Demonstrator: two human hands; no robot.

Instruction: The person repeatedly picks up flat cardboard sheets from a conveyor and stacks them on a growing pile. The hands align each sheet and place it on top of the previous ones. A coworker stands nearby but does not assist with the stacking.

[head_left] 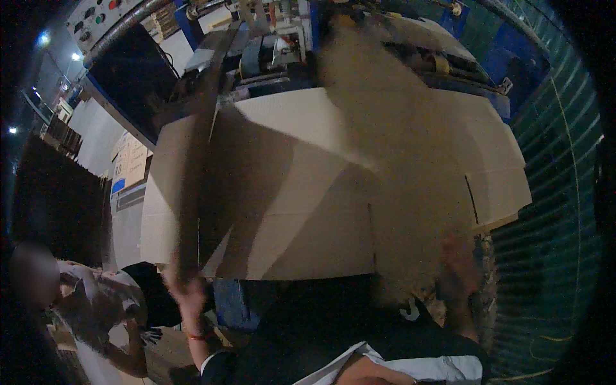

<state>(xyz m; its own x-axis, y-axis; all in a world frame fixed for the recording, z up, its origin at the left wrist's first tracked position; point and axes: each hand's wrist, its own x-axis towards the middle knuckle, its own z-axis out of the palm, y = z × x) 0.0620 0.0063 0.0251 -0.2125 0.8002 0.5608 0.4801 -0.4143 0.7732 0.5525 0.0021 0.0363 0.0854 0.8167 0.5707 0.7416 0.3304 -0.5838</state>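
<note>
A wide brown cardboard sheet (308, 244) with slits along its near edge lies across the middle, in front of a machine. Above its left part stands a narrow, motion-smeared cardboard strip (192, 179), which looks like a panel seen nearly edge-on. My left hand (187, 300) closes on the near end of that strip. Over the right part, a broader blurred cardboard panel (410, 173) is raised and slanted. Beside its lower right edge is my right hand (459, 266), so smeared by motion that its fingers and grip cannot be made out.
The blue machine (282, 58) with rollers spans the far side, a control panel (99, 22) at its upper left. Green corrugated sheeting (545, 179) runs along the right. Another person (106, 308) is at the lower left, near a dark stack (61, 186).
</note>
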